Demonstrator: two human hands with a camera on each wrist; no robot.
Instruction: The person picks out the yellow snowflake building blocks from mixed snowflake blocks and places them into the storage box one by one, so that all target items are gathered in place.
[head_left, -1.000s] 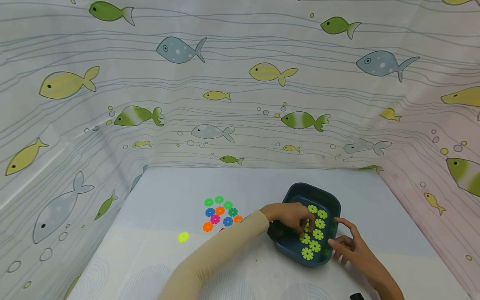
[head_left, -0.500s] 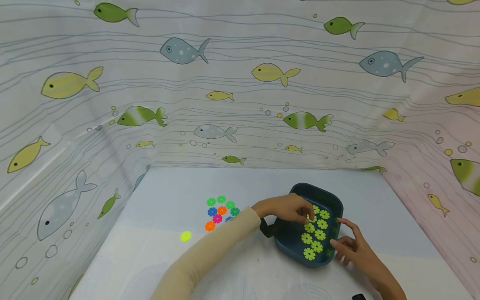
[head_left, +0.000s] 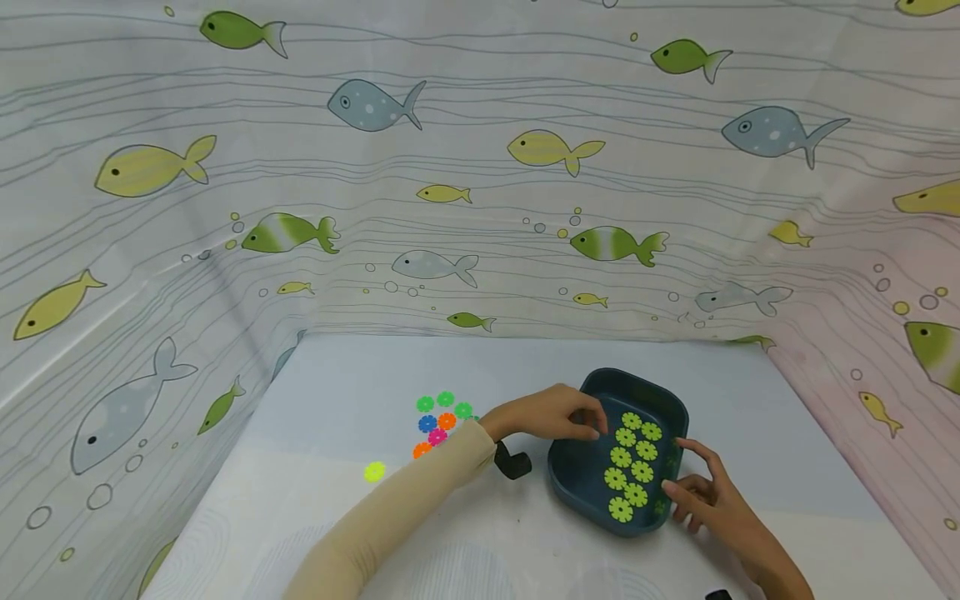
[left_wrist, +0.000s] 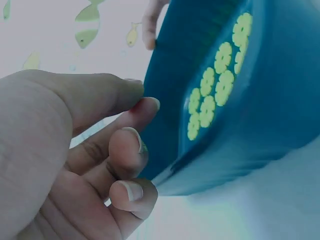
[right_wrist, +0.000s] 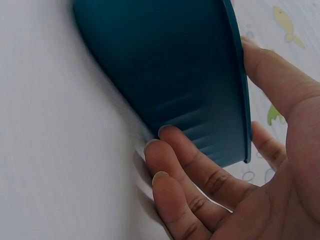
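Observation:
My left hand (head_left: pixel 558 414) hovers over the left side of a dark blue tray (head_left: pixel 576 492), fingers loosely bent. The left wrist view shows nothing held in its fingertips (left_wrist: pixel 132 150), which overlap the tray's wall. Inside the tray lie several yellow-green notched, flower-shaped discs (head_left: pixel 635 494) in two uneven columns along the right side. At the tray's right wall, my right hand (head_left: pixel 716 500) holds the rim, its thumb reaching over the edge. Its other fingers (right_wrist: pixel 165 162) rest against the outer wall and low near the table.
Left of the tray, a loose group of green, blue, orange and pink discs (head_left: pixel 437 437) lies partly hidden behind the left sleeve (head_left: pixel 420 492). One yellow disc (head_left: pixel 374 472) lies apart on the white table (head_left: pixel 465 533). A fish-patterned curtain (head_left: pixel 480 225) encloses the back and sides.
My left hand has moved up and left from among the yellow discs to the tray's left side, uncovering them. The right hand keeps its place on the tray.

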